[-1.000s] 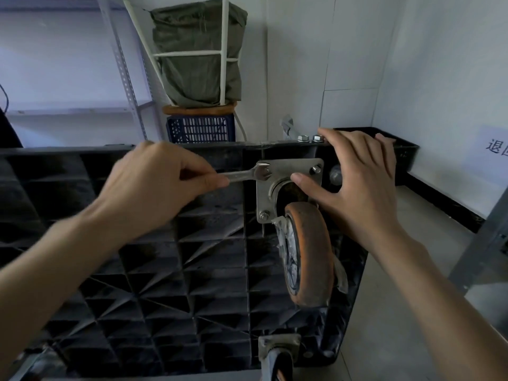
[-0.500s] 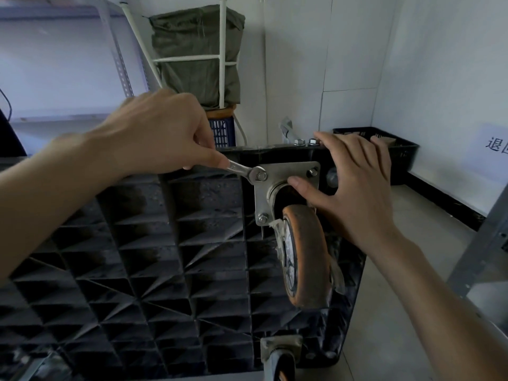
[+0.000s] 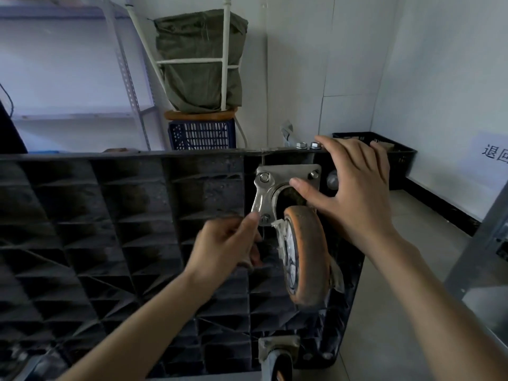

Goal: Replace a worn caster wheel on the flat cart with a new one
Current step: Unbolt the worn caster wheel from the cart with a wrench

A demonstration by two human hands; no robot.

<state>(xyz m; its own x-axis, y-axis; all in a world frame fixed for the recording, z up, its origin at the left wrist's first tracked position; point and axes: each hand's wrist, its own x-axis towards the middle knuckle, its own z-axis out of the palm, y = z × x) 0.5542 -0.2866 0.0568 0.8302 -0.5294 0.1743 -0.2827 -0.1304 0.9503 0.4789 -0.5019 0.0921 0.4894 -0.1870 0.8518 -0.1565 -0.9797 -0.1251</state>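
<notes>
The cart's underside [image 3: 110,229] is matt black ribbed plastic, dusty and scuffed; the caster wheel [image 3: 308,257] has a grubby, worn orange tread, looks like rubber; its mounting plate [image 3: 288,174] and the wrench [image 3: 259,200] are dull bare metal; the sack [image 3: 198,59] behind is coarse green woven cloth.

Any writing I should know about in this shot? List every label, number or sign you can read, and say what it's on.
"退回": black characters on a white paper sign stuck to the right-hand wall; the second character is cut by the frame edge, so the sign may read on.
No readable marks on the wrench, the caster plate, the orange wheel or the crates.
</notes>
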